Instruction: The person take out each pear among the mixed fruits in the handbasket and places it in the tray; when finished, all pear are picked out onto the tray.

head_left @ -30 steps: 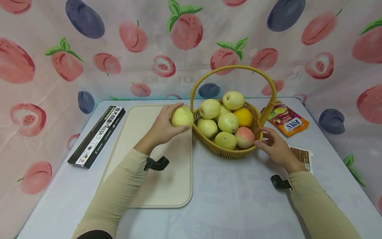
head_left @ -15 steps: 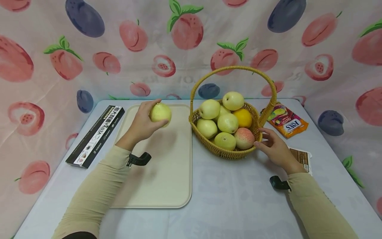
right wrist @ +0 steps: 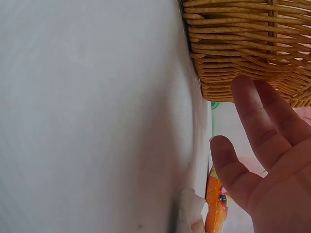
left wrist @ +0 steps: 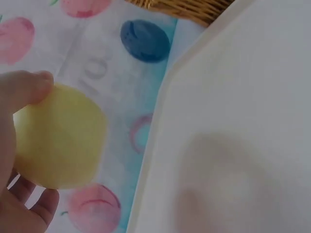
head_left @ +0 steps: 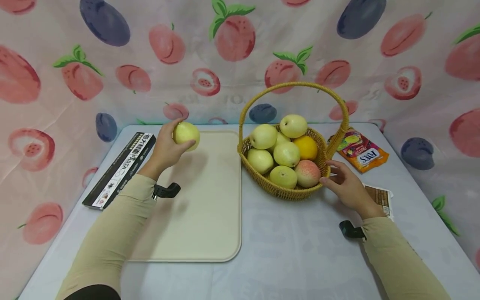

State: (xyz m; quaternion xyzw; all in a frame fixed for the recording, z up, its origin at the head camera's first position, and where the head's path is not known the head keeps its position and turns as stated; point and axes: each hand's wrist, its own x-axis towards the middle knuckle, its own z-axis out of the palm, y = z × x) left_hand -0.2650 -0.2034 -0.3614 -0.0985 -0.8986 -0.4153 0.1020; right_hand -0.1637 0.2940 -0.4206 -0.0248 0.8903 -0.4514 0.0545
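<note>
My left hand (head_left: 165, 146) holds a yellow-green apple (head_left: 186, 135) above the far left part of a cream tray (head_left: 210, 216). In the left wrist view the thumb and fingers (left wrist: 41, 206) lie round the apple (left wrist: 63, 136). My right hand (head_left: 346, 187) grips the right rim of a wicker basket (head_left: 277, 191), thumb and index finger at the edge. The right wrist view shows its other fingers (right wrist: 257, 121) fairly straight, two tips at the woven wall (right wrist: 233, 43). Several yellow-green fruits (head_left: 286, 154), an orange (head_left: 305, 147) and a pinkish peach (head_left: 307, 173) fill the basket.
A long black-and-white pasta box (head_left: 119, 171) lies left of the tray. Behind the right hand are an orange-red sweets packet (head_left: 361, 150) and a brown-and-white packet (head_left: 378, 198). The basket's tall arched handle (head_left: 296, 84) rises over the fruit. A fruit-print cloth (head_left: 210, 41) hangs behind.
My left hand has carried the apple leftward from beside the basket, over the tray to its far left part. The right hand has stayed at the basket rim.
</note>
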